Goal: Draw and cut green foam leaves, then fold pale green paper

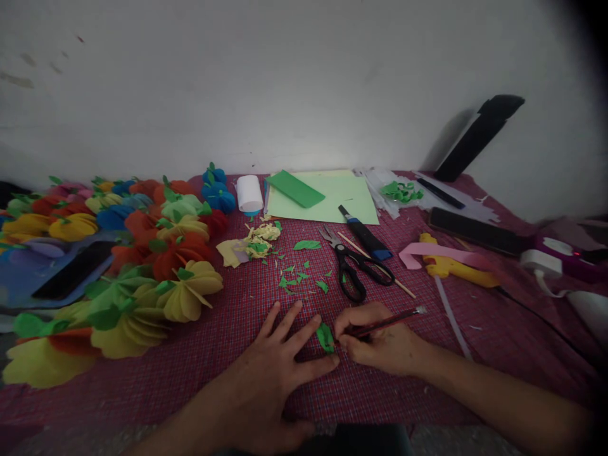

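My right hand [380,339] grips a dark red pencil [392,320], its metal-capped end pointing up to the right. The pencil's tip is hidden by the fingers, close to a small green paper leaf [325,337] on the checked cloth. My left hand [278,364] lies palm down with fingers spread, its index finger and thumb beside that leaf. Beyond the hands are black-handled scissors [354,269] with blades apart, a wooden stick [399,284], a blue-and-black cutter [365,233] and green paper scraps [292,278].
Colourful paper pumpkins [183,291] crowd the left side, around a dark phone [73,271]. At the back stand a white roll [249,193] and pale green sheets [346,199] under a green strip [295,188]. A yellow glue gun [456,269] with its cord lies right.
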A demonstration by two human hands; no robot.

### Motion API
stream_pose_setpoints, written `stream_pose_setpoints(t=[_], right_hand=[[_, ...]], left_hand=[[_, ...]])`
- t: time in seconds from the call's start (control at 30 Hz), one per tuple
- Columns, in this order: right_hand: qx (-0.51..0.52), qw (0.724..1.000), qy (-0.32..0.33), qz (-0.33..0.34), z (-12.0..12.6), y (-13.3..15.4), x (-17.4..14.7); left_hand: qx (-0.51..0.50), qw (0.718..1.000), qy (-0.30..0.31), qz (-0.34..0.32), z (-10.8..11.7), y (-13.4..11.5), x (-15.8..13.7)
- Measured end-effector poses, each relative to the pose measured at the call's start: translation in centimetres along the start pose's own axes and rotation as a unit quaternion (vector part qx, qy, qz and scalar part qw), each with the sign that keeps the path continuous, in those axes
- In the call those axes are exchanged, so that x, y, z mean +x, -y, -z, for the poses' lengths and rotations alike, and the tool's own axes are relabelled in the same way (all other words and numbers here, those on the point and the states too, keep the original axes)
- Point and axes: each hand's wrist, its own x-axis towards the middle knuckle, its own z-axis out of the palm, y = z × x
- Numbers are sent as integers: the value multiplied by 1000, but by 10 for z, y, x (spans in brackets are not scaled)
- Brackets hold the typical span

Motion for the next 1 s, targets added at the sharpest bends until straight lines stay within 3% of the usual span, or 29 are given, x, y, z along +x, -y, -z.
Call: stream_pose_setpoints(t=[0.23, 0.37, 0.5, 0.6, 0.67, 0.73, 0.87, 1.0], right_hand=[[63, 998, 2, -28, 5, 1, 0], [189, 975, -60, -100, 8, -5, -1], [224, 964, -120, -75, 12, -9, 4], [178, 971, -148, -52, 19, 1, 6], [114, 982, -149, -33, 23, 15, 2], [27, 991, -131, -21, 23, 28, -8], [-142, 980, -139, -16, 0, 41, -36], [-239, 958, -161, -3, -29, 39, -57]], left_hand=[[13, 1000, 16, 8, 0, 0, 1], [7, 1000, 9, 4, 3, -1, 0], [-22, 999, -21, -27, 9, -1, -5], [-72, 989, -129, -20, 9, 4, -7], [-92, 962, -254, 25, 7, 8, -6], [-83, 937, -333, 70, 4, 13, -5], [-60, 919, -366, 134, 2, 18, -1], [-49, 910, -380, 162, 1, 20, 0]])
